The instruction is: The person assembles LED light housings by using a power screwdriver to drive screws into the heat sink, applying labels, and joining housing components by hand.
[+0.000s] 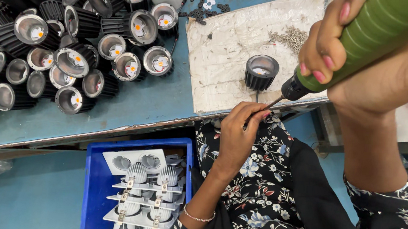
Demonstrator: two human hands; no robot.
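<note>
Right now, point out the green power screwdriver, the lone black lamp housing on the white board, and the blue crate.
green power screwdriver [365,42], head view, on its green body.
lone black lamp housing [260,75], head view, on its finned side.
blue crate [92,188], head view, on its left wall.

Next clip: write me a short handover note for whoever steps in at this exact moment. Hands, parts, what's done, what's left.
Right hand: grip closed around the green electric screwdriver, tip angled down toward the left hand.
Left hand: fingers pinched at the driver bit, at the table edge.
One black lamp housing stands on the white board, loose screws nearby.
Done or not: cannot tell for this housing.
A pile of black housings lies on the blue table; white fixtures fill the blue crate.
</note>
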